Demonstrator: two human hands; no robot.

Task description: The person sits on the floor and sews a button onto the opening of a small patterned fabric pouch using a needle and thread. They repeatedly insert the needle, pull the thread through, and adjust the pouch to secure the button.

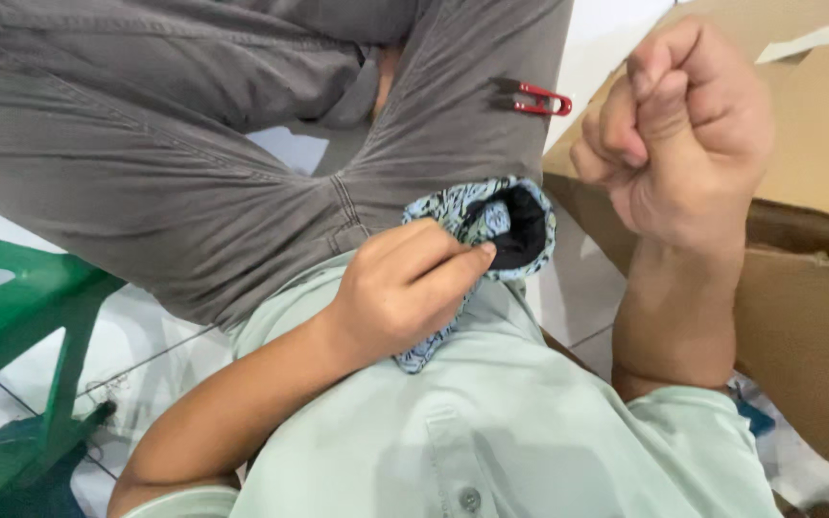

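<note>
Centre of frame: our left hand (400, 288) pinches the patterned blue cloth (491, 225) against our lap, thumb and fingers pressed on its folded edge, seemingly to keep it steady | right hand (678, 134) raised at upper right, fist closed, forearm upright, as though drawing something too fine to see | red snips (534, 97) rest on our grey trousers (194, 163).

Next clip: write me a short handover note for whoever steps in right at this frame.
Left hand: pinching the rim of a small patterned blue cloth piece with a black lining, held over the lap.
Right hand: closed in a fist, raised beside the cardboard box; nothing visible in it, though a fine thread would not show.
Red thread snips: resting on the grey trousers, untouched.
Done: cannot tell from this frame.
Left: the cloth piece is in hand, not set down; the snips are unused at this moment.
</note>
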